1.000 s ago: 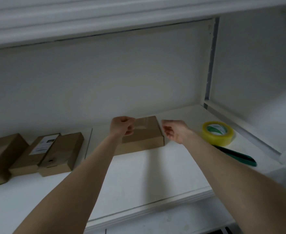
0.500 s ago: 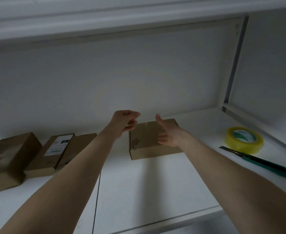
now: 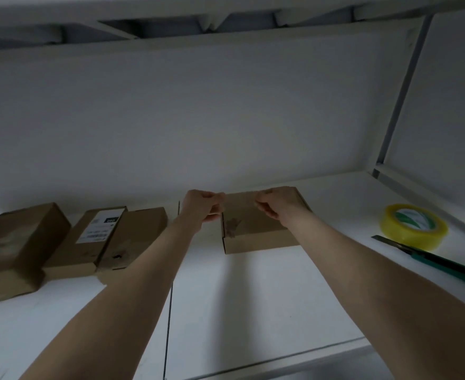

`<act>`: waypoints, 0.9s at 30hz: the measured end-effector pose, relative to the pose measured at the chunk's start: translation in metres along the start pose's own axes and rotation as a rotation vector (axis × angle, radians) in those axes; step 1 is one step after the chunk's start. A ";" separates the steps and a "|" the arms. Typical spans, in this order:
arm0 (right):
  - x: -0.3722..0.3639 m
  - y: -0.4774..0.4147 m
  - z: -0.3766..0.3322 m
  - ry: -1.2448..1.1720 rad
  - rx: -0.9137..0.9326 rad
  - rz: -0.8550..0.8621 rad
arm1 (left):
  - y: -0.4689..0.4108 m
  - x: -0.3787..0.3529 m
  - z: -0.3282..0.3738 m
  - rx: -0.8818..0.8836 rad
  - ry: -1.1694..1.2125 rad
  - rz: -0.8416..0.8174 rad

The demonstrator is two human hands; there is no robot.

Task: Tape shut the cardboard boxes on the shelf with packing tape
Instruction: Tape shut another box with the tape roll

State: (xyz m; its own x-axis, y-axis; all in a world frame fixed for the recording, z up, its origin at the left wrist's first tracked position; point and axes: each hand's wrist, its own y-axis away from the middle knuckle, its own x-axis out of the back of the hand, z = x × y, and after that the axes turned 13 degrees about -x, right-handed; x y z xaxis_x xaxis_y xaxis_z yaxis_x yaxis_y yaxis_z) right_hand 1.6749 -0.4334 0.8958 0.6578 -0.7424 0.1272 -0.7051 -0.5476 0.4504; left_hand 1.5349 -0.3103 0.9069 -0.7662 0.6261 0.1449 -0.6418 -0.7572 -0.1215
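Both hands were pinched on a clear tape strip (image 3: 240, 198) stretched between them, left hand (image 3: 201, 205) and right hand (image 3: 276, 205), over the far edge of a flat cardboard box (image 3: 256, 231) on the white shelf (image 3: 253, 297); the tape roll (image 3: 413, 225) lay right.

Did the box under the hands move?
Yes. The box turned square to the shelf edge between the first two pictures, then stayed.

Location type: storage or packing area. Indicators: white metal rack shelf (image 3: 253, 311) against a plain wall, several brown cardboard boxes (image 3: 94, 242) on it, one bearing a shipping label (image 3: 101, 225), plus a tape roll (image 3: 413, 225) and utility knife (image 3: 431, 260).
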 end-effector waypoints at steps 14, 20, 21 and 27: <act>-0.018 -0.005 -0.009 0.295 0.220 0.257 | -0.008 -0.001 -0.023 0.021 -0.080 0.139; -0.010 -0.011 -0.005 0.309 0.157 0.257 | -0.012 0.000 -0.025 0.038 -0.139 0.146; -0.008 -0.012 -0.001 0.312 0.134 0.250 | -0.010 -0.001 -0.029 0.017 -0.152 0.129; -0.005 -0.017 0.005 0.234 0.059 0.192 | -0.006 -0.006 -0.038 -0.014 -0.188 0.117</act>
State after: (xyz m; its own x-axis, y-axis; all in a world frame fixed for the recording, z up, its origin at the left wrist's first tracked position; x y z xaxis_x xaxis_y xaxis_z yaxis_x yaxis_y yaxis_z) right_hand 1.6819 -0.4221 0.8836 0.5490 -0.7291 0.4086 -0.8323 -0.4321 0.3473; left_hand 1.5420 -0.3025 0.8694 -0.8163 0.4877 0.3096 -0.5506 -0.8190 -0.1616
